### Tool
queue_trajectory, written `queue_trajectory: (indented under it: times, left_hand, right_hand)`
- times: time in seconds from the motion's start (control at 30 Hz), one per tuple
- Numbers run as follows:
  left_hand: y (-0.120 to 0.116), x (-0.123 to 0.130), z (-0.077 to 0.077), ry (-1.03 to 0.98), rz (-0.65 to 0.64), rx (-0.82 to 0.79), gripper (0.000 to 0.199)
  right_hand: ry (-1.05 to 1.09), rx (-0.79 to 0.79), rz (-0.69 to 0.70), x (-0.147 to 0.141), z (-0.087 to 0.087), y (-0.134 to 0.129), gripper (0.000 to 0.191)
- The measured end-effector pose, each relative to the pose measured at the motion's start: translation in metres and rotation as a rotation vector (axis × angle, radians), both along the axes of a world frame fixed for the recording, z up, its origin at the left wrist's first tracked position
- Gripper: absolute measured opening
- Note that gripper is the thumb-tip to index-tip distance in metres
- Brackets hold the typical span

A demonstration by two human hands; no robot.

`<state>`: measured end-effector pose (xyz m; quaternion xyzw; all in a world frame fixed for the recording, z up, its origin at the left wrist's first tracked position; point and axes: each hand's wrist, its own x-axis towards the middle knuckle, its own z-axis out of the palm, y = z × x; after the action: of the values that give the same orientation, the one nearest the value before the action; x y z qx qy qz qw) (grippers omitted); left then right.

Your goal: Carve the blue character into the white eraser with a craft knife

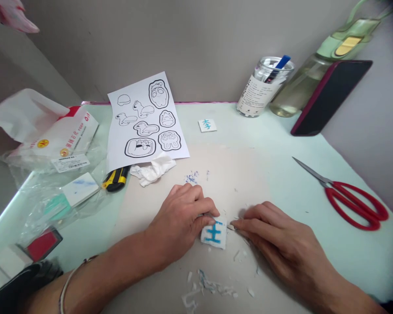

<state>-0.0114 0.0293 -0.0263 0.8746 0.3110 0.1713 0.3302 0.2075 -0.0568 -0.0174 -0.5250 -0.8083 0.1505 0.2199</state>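
Note:
Near the middle of the table, a small white block (222, 239), which looks like carving rubber, bears a blue character. My left hand (185, 216) pinches its upper left corner between thumb and fingers and presses it on the beige mat (137, 244). At the block's right edge my right hand (275, 240) is closed round a thin tool with a small metal blade (231, 227); its handle is mostly hidden under the hand. Pale and blue-tinged shavings (212, 285) lie below the block. Farther back is another white block (207, 125) with blue marks.
Red-handled scissors (350, 198) lie at right. Behind stand a leaning phone (330, 98), a bottle (301, 78) and a jar of pens (253, 93). At left are a drawing sheet (180, 144), crumpled tissue (153, 170), a yellow-black cutter (116, 179), a tissue pack (75, 135) and a red ink pad (43, 245).

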Motion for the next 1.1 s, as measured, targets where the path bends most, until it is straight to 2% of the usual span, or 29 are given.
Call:
queue_trajectory:
  times: [0.6, 1.1]
  left_hand:
    - [0.0007, 0.0007, 0.0007, 0.008, -0.005, -0.014, 0.012]
    - [0.001, -0.0009, -0.0013, -0.03, -0.008, -0.01, 0.011]
  right_hand:
    - [0.022, -0.056, 0.042, 0.0038, -0.0007, -0.0029, 0.024]
    - [0.035, -0.014, 0.038, -0.0005, -0.0005, -0.0026, 0.022]
